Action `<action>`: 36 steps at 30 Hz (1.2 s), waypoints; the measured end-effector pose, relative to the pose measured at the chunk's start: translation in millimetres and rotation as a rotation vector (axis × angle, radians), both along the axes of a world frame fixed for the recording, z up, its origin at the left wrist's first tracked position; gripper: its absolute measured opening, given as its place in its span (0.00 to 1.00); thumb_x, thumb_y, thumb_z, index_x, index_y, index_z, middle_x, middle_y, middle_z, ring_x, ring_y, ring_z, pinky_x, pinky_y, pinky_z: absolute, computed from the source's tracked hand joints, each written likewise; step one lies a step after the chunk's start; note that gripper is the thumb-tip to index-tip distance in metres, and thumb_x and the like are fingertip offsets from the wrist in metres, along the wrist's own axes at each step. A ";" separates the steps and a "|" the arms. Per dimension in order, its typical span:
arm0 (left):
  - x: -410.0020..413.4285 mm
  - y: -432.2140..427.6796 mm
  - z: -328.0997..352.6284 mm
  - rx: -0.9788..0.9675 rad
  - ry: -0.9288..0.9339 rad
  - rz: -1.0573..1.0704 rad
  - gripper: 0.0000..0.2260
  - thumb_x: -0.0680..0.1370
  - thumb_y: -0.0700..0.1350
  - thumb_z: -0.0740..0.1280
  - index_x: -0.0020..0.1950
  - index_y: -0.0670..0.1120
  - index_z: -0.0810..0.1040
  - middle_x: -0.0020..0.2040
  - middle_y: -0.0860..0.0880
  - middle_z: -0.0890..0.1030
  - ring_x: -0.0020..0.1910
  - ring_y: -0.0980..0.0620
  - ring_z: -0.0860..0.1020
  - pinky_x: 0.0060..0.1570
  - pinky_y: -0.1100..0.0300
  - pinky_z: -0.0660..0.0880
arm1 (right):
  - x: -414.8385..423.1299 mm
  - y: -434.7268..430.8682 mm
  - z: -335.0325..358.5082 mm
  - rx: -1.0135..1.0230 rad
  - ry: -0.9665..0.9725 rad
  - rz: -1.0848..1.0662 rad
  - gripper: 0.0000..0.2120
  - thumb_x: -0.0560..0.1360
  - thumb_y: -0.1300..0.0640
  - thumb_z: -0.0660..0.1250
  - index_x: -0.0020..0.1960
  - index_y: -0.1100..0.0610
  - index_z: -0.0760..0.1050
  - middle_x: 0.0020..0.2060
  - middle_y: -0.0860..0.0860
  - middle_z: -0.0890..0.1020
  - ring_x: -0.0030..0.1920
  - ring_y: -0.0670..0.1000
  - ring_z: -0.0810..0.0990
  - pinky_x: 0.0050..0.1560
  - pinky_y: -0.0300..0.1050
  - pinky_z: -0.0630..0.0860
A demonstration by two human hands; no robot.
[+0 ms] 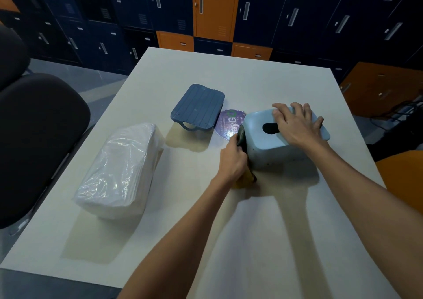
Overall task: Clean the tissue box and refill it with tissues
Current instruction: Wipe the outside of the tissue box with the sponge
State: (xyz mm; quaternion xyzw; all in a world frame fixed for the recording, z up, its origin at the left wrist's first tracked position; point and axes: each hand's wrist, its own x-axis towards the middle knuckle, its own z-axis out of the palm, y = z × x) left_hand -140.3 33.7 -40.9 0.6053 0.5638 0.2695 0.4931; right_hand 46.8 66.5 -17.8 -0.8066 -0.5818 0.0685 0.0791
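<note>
The right hand (297, 124) lies flat on top of the pale blue tissue box (274, 154), fingers spread and nearly straight. It grips nothing and seems to be pressing down so the box does not slide while its side is rubbed. The box stands on the table (251, 230) directly under that palm, with its oval slot just left of the fingers.

The left hand (232, 159) is curled tight around a dark and yellow cloth (245, 181), which may be a sponge, and holds it against the box wall on its own right. This looks like the cleaning step, with the refill not yet begun.

The things for later sit out of the wiping path. A dark blue cover (198, 107) lies beyond the left hand, probably the box's removed base. A round purple disc (230, 123) lies between that cover and the box, just past the left knuckles. The plastic-wrapped tissue pack (121, 173) rests well to the left of the left hand, apparently unopened.

Counted: 2 hands, 1 box, 1 cloth, 1 cover, 1 disc, 1 tissue pack.
</note>
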 end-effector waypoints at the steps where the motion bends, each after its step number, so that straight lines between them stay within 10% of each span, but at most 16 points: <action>1: 0.0 -2.4 -0.5 0.001 -0.001 0.000 0.21 0.80 0.35 0.53 0.72 0.44 0.67 0.64 0.39 0.75 0.61 0.39 0.73 0.49 0.59 0.64 | -0.1 0.1 0.0 0.000 -0.003 0.001 0.21 0.81 0.41 0.41 0.71 0.40 0.59 0.73 0.53 0.60 0.75 0.59 0.50 0.69 0.72 0.46; 15: -13.5 -31.2 -1.4 -0.002 0.165 -0.202 0.19 0.80 0.36 0.53 0.71 0.45 0.66 0.62 0.38 0.76 0.57 0.40 0.74 0.51 0.53 0.69 | 1.7 -0.5 -1.0 -0.015 -0.015 0.015 0.20 0.81 0.41 0.41 0.71 0.40 0.58 0.72 0.53 0.60 0.75 0.59 0.51 0.68 0.72 0.47; 25: 10.4 -3.6 7.2 -0.083 -0.221 0.090 0.26 0.79 0.34 0.51 0.75 0.53 0.64 0.70 0.48 0.72 0.65 0.50 0.70 0.69 0.58 0.64 | 0.3 -1.3 0.1 0.007 -0.024 0.014 0.20 0.81 0.42 0.43 0.71 0.41 0.59 0.73 0.53 0.60 0.75 0.59 0.51 0.69 0.72 0.47; 31: 14.3 -66.3 -4.1 -0.039 -0.267 0.105 0.26 0.81 0.35 0.52 0.77 0.55 0.59 0.74 0.56 0.64 0.72 0.56 0.63 0.64 0.73 0.55 | 1.5 -0.7 -0.7 -0.004 -0.025 0.011 0.21 0.81 0.42 0.42 0.71 0.41 0.59 0.73 0.53 0.59 0.75 0.59 0.50 0.69 0.71 0.47; 36: 5.0 -40.4 -2.9 -0.008 -0.124 0.020 0.28 0.78 0.33 0.53 0.76 0.53 0.61 0.73 0.49 0.68 0.70 0.46 0.67 0.66 0.62 0.62 | 2.0 -0.1 -1.3 -0.004 -0.025 0.015 0.21 0.81 0.41 0.41 0.71 0.40 0.58 0.73 0.53 0.59 0.75 0.59 0.51 0.69 0.71 0.47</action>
